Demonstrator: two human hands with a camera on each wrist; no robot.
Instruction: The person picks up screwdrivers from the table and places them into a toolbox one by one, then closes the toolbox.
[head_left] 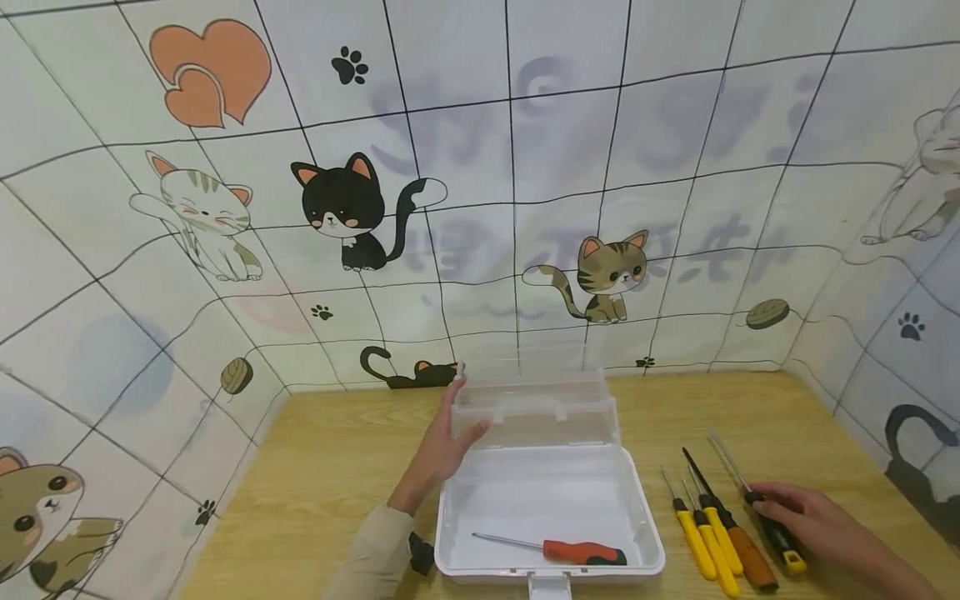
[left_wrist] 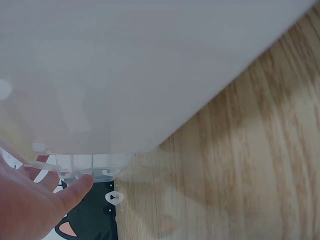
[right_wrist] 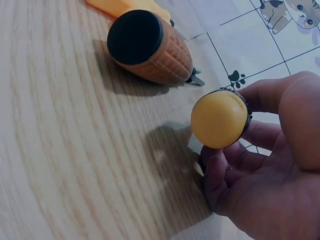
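Note:
My left hand (head_left: 442, 442) holds the left edge of a clear plastic lid (head_left: 536, 425), thumb on the near side and fingers behind it. The lid stands raised at the back of a white toolbox (head_left: 444, 525). Inside the box lies a screwdriver with a red handle (head_left: 585, 552), its shaft pointing left. My right hand (head_left: 817, 521) grips the handle of a black screwdriver (head_left: 772, 533), whose yellow butt faces the camera in the right wrist view. Just left of it on the table lies an orange-brown-handled screwdriver (head_left: 752, 560), beside several yellow-handled screwdrivers (head_left: 697, 546).
The wooden table (head_left: 322, 483) runs back to a wall (head_left: 480, 275) with a tile and cat print. A small dark object (head_left: 422, 554) sits by the box's front left corner, partly behind the left sleeve. A latch (head_left: 550, 586) hangs at the box's front.

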